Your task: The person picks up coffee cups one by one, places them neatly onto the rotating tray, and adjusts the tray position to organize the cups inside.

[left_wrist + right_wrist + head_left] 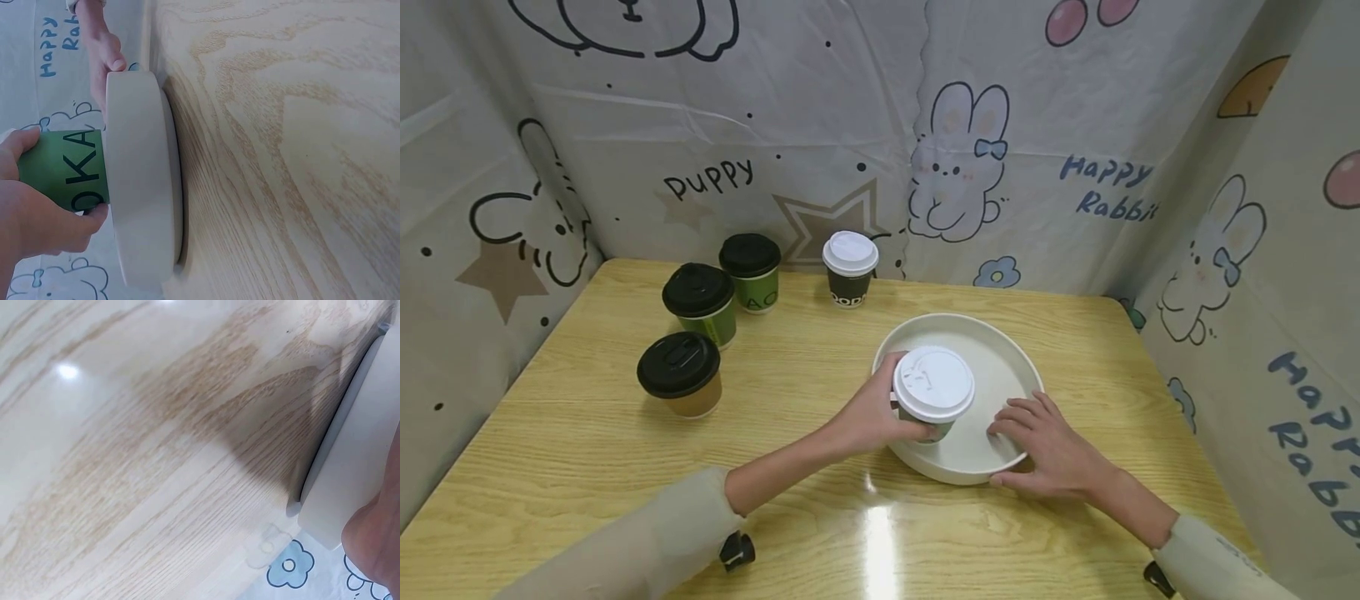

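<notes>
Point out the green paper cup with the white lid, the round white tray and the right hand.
Green paper cup with white lid (933,382), head view, on its lid.
Round white tray (1000,350), head view, on its bare floor.
Right hand (1051,450), head view, on its back.

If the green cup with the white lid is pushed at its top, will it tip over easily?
Probably yes. The green cup looks tall for its narrow base, so a push near the white lid would likely tip it. It seems to be paper, so likely light and slightly soft. The left hand grips its side, which steadies it.
</notes>
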`<state>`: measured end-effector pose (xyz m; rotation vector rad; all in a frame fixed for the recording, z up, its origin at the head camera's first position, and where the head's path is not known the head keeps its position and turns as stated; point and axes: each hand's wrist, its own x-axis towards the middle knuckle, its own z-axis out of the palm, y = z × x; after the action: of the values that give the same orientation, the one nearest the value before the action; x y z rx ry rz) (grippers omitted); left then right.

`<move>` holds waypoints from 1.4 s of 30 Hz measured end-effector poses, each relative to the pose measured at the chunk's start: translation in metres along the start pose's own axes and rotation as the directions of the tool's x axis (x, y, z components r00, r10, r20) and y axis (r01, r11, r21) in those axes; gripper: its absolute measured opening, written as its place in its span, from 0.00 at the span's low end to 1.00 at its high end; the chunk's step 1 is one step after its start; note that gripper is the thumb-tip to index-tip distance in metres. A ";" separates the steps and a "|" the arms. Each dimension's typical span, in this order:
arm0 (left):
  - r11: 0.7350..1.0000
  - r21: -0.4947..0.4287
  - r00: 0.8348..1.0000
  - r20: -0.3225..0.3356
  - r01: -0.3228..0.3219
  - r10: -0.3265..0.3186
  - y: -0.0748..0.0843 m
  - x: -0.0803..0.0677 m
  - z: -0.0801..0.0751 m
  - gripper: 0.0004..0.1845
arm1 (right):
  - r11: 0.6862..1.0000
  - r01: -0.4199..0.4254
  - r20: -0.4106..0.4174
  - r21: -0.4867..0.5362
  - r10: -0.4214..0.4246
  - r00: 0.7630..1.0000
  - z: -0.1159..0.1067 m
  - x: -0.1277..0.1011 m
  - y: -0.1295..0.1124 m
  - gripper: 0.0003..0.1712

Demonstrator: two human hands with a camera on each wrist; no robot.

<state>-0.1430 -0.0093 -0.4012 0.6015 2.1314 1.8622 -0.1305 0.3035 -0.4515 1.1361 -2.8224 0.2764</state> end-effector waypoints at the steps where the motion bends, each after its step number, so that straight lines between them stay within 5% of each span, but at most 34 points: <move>1: 1.000 -0.001 1.000 0.003 0.002 -0.002 0.000 0.000 0.000 0.53 | 1.000 0.002 -0.003 -0.002 -0.002 1.000 0.000 0.000 0.000 0.34; 17: 0.999 0.045 0.997 0.075 -0.002 -0.001 -0.007 -0.003 0.007 0.53 | 1.000 -0.023 -0.003 0.003 0.023 1.000 -0.001 0.000 -0.004 0.34; 42: 0.990 0.128 0.994 0.091 -0.063 0.052 -0.016 -0.002 0.019 0.53 | 0.999 -0.032 -0.010 -0.023 0.031 0.999 0.000 0.000 -0.010 0.36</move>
<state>-0.1352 0.0049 -0.4201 0.7662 2.2130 1.7002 -0.1238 0.2967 -0.4505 1.0838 -2.8301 0.2506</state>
